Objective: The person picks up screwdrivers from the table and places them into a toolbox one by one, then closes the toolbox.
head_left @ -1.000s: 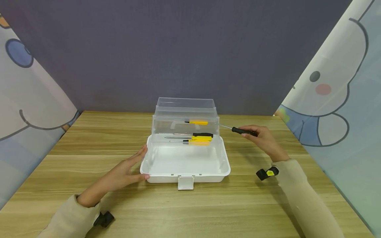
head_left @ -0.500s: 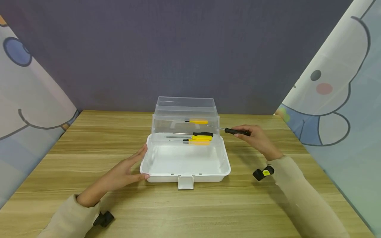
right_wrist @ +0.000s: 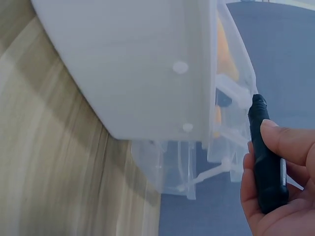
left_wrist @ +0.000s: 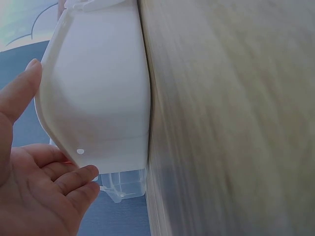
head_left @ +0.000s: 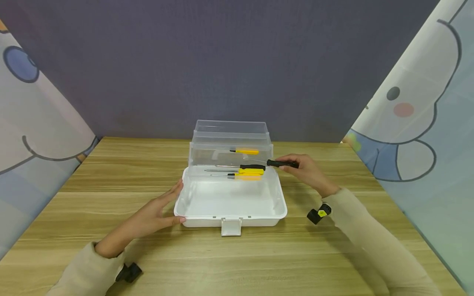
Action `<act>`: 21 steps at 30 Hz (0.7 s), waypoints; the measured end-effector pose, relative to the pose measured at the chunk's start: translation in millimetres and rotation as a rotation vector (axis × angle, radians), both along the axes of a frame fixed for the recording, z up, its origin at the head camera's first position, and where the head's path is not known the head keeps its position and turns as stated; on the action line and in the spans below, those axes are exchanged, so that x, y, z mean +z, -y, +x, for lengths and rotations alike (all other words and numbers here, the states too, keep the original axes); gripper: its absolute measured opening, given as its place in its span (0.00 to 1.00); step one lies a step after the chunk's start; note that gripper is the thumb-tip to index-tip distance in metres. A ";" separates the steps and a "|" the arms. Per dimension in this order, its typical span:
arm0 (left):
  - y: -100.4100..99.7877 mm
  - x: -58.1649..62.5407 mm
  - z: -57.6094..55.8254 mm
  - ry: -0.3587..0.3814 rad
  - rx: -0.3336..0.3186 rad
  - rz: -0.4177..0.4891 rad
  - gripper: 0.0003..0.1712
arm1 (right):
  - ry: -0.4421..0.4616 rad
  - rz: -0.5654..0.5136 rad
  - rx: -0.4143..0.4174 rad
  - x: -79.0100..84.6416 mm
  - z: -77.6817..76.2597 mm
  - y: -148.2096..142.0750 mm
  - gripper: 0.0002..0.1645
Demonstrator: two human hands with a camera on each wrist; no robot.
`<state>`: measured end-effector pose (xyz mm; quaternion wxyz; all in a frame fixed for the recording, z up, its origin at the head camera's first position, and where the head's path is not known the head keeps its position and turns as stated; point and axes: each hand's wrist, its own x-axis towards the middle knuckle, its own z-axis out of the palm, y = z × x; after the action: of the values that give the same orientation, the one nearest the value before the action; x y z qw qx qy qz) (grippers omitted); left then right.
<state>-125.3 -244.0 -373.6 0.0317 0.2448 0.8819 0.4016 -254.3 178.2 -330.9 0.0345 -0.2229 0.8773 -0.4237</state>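
A white toolbox (head_left: 231, 201) stands with its clear cantilever trays (head_left: 229, 137) raised at the back. My right hand (head_left: 305, 172) pinches the black handle of a screwdriver (head_left: 282, 163) between thumb and fingers. Its shaft points left over the trays at the toolbox's right end. Close up in the right wrist view, the screwdriver handle (right_wrist: 268, 157) lies across the fingers beside the trays. My left hand (head_left: 152, 213) rests against the toolbox's left side, thumb at the front corner, relaxed fingers farther back. In the left wrist view, the fingertips (left_wrist: 88, 172) touch the rim.
In the trays lie a black-handled screwdriver (head_left: 252, 167), a yellow-handled screwdriver (head_left: 252, 172) and two more with orange-yellow handles. A white latch (head_left: 231, 227) hangs at the toolbox front. The wooden table (head_left: 237, 263) meets a dark wall behind; cartoon-printed cloths flank it.
My right hand has carried the screwdriver leftward, bringing its shaft over the trays and its handle to the toolbox's right edge. The left hand has stayed put on the toolbox.
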 end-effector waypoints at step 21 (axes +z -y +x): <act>-0.1 -2.7 -0.9 -0.004 0.014 -0.013 0.52 | -0.027 0.082 0.067 18.2 -3.8 29.6 0.18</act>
<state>-126.2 -243.9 -376.3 0.0290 0.2392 0.8863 0.3956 -258.1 148.6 -312.7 0.0461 -0.2561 0.8864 -0.3829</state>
